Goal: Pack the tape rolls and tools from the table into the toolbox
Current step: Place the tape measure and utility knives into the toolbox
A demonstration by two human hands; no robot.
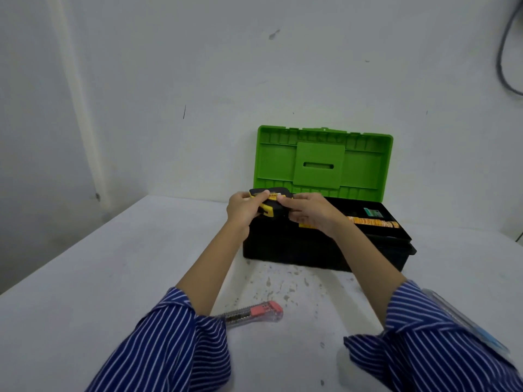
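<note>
Black plastic forms the base of the toolbox (294,250), which stands on the far right part of the white counter (85,292) with its bright green ribbed lid (322,162) raised upright against the pale wall (198,66); inside its right half lie a yellow-orange printed strip (373,222) and a small teal packet (373,213), though what each is cannot be told; over the box's left end the person holds a black-and-yellow tape measure (268,202) with both hands; the left hand (244,210) has its fingers curled round the left side of the case, thumb on top; the right hand (308,213) grips the right side, its fingers bent against the case; both forearms reach out from rolled blue-and-white striped sleeves (175,343); on the near counter, between the arms and partly under the left sleeve, lies a clear plastic utility knife with a pink slider (254,314), well apart from the box; brownish specks (285,281) mark the counter just before the toolbox; a dark cable (506,52) hangs at the far right wall.
</note>
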